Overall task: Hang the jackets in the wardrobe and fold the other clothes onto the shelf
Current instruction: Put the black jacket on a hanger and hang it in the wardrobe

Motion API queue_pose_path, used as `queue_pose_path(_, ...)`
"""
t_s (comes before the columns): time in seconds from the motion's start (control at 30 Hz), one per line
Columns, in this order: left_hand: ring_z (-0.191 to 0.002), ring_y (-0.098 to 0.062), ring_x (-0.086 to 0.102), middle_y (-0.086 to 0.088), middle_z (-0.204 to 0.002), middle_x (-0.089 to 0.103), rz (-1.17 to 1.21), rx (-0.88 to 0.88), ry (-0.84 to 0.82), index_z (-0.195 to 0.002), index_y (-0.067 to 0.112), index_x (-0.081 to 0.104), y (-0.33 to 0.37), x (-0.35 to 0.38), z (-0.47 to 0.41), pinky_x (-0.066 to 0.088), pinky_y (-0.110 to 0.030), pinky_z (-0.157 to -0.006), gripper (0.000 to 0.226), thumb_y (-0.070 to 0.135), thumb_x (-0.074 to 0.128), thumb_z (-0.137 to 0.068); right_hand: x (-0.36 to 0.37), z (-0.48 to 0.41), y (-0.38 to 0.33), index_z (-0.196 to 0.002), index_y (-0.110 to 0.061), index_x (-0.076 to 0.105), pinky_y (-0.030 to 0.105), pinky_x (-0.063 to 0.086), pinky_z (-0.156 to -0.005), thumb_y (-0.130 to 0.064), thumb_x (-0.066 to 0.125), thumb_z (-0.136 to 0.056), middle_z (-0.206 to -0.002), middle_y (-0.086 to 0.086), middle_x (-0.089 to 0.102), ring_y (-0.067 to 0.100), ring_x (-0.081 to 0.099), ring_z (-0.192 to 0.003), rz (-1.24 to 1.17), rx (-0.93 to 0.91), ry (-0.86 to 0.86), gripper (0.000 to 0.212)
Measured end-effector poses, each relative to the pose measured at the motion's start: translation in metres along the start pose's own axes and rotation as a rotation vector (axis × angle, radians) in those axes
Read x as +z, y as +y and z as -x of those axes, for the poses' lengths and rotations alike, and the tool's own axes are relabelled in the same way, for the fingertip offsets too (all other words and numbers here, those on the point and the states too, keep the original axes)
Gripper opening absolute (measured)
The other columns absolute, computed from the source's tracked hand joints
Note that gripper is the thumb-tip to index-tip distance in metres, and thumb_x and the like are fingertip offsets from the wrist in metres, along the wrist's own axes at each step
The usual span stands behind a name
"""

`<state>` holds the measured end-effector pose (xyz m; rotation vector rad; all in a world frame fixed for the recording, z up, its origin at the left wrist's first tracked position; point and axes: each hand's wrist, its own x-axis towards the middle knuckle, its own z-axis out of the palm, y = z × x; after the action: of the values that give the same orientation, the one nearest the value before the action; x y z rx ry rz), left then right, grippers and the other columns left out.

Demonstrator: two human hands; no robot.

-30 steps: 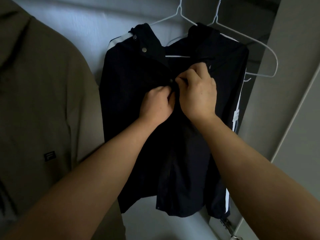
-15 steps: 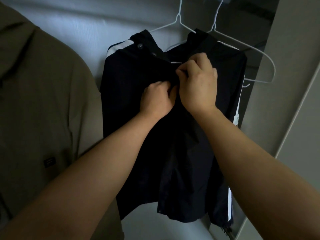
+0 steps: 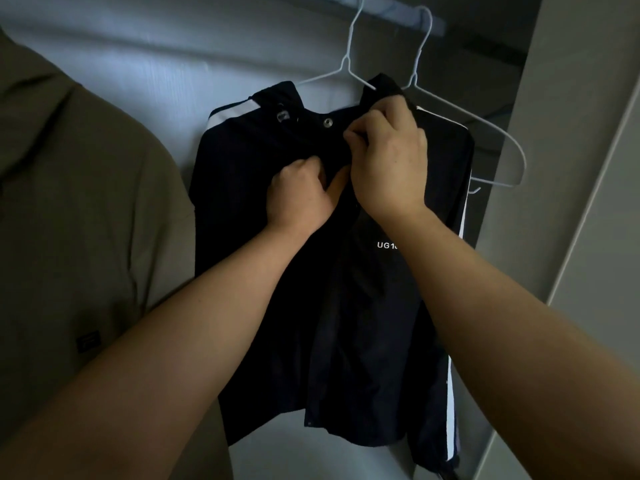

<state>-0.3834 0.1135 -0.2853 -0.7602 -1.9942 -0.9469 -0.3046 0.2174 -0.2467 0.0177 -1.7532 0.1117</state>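
The navy jacket (image 3: 346, 323) is hanging lengthwise from a white hanger (image 3: 346, 62) on the rail (image 3: 388, 13), collar up, hem down, front facing the person. Both hands are working at its chest. The left hand (image 3: 301, 197) is curling round one front edge. The right hand (image 3: 391, 164), just above, is pinching the other beside a snap (image 3: 327, 123). An olive jacket (image 3: 69, 202) is hanging at left.

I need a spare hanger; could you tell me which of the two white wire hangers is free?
The right-hand hanger: its wire loop juts out bare past the navy jacket, while the left hanger runs into its collar.
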Motion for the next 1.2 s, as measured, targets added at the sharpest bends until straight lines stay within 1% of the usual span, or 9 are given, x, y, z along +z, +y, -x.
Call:
queue_pose_path(0.23,-0.073,-0.031,0.065,-0.011,-0.079,0.066,-0.011,0.104,-0.017,-0.08,0.007,0.066,0.003,0.002,-0.007,0.055,-0.042,-0.067,0.037,0.035,0.054,-0.099,-0.009,-0.036,0.006,-0.095,-0.015,0.07,0.037,0.035,-0.08,-0.03,0.058,-0.093,-0.11,0.007,0.059,0.027,0.055,-0.1,0.121,-0.03,0.049,0.02)
queue_pose_path(0.43,-0.068,-0.024,0.062,-0.002,-0.078,0.063,-0.032,0.153,-0.031,-0.079,0.013,0.062,-0.006,-0.004,-0.008,0.055,-0.041,-0.062,0.043,0.049,0.049,-0.099,-0.004,-0.017,0.014,-0.099,-0.005,0.069,0.045,0.049,-0.072,-0.025,0.058,-0.097,-0.109,0.012,0.059,0.028,0.059,-0.088,0.028,-0.034,0.014,0.022)
queue_pose_path(0.6,-0.093,-0.021,0.062,-0.006,-0.121,0.051,0.005,0.236,0.232,-0.112,0.013,0.057,-0.009,-0.017,-0.027,0.057,-0.036,-0.07,0.024,0.025,0.061,-0.093,0.001,-0.004,0.02,-0.113,-0.011,0.065,0.035,0.046,-0.063,-0.029,0.062,-0.096,-0.108,0.01,0.06,0.026,0.061,-0.08,0.016,-0.065,-0.087,0.024)
queue_pose_path(0.7,-0.109,-0.021,0.061,-0.002,-0.142,0.043,-0.007,0.251,0.088,-0.132,0.016,0.053,-0.009,-0.024,-0.048,0.056,-0.039,-0.085,0.037,0.018,0.055,-0.095,0.006,-0.004,0.024,-0.125,-0.019,0.052,0.036,0.049,-0.067,-0.033,0.062,-0.096,-0.109,0.005,0.063,0.024,0.063,-0.087,-0.038,0.077,-0.211,0.034)
queue_pose_path(0.8,-0.119,-0.019,0.058,0.007,-0.145,0.048,-0.016,0.245,-0.097,-0.139,0.023,0.053,-0.008,-0.028,-0.062,0.05,-0.043,-0.098,0.038,0.021,0.042,-0.102,0.008,-0.01,0.023,-0.127,-0.022,0.046,0.037,0.053,-0.07,-0.022,0.061,-0.096,-0.097,0.001,0.066,0.021,0.065,-0.085,-0.209,0.171,-0.289,0.034)
queue_pose_path(0.9,-0.117,-0.023,0.058,0.003,-0.138,0.053,-0.048,0.219,-0.152,-0.136,0.025,0.057,-0.006,-0.031,-0.07,0.049,-0.043,-0.097,0.037,0.037,0.042,-0.104,0.008,-0.017,0.022,-0.118,-0.02,0.056,0.013,0.044,-0.064,-0.013,0.061,-0.093,-0.083,-0.011,0.06,0.002,0.059,-0.072,-0.308,0.184,-0.279,0.027)
queue_pose_path(0.97,-0.114,-0.024,0.056,0.001,-0.129,0.057,-0.118,0.226,-0.133,-0.128,0.026,0.064,-0.007,-0.034,-0.077,0.046,-0.038,-0.094,0.036,0.044,0.047,-0.102,0.007,-0.023,0.022,-0.104,-0.023,0.067,0.005,0.041,-0.061,-0.014,0.063,-0.089,-0.074,-0.012,0.062,-0.002,0.059,-0.068,-0.347,0.245,-0.299,0.018)
queue_pose_path(1.1,-0.121,-0.023,0.041,0.01,-0.119,0.061,-0.328,0.288,-0.02,-0.107,0.032,0.071,-0.01,-0.04,-0.086,0.029,-0.041,-0.095,0.033,0.057,0.053,-0.095,0.001,-0.037,0.023,-0.1,-0.029,0.076,0.014,0.05,-0.077,-0.018,0.062,-0.084,-0.078,-0.016,0.073,-0.002,0.067,-0.08,-0.46,0.372,-0.422,0.025)
queue_pose_path(1.2,-0.125,-0.017,0.043,0.015,-0.111,0.061,-0.258,0.285,-0.019,-0.1,0.032,0.07,-0.014,-0.041,-0.088,0.023,-0.042,-0.098,0.031,0.057,0.054,-0.094,-0.008,-0.041,0.022,-0.111,-0.021,0.076,0.029,0.054,-0.095,-0.006,0.061,-0.089,-0.097,-0.008,0.076,0.004,0.07,-0.095,-0.401,0.203,-0.501,0.03)
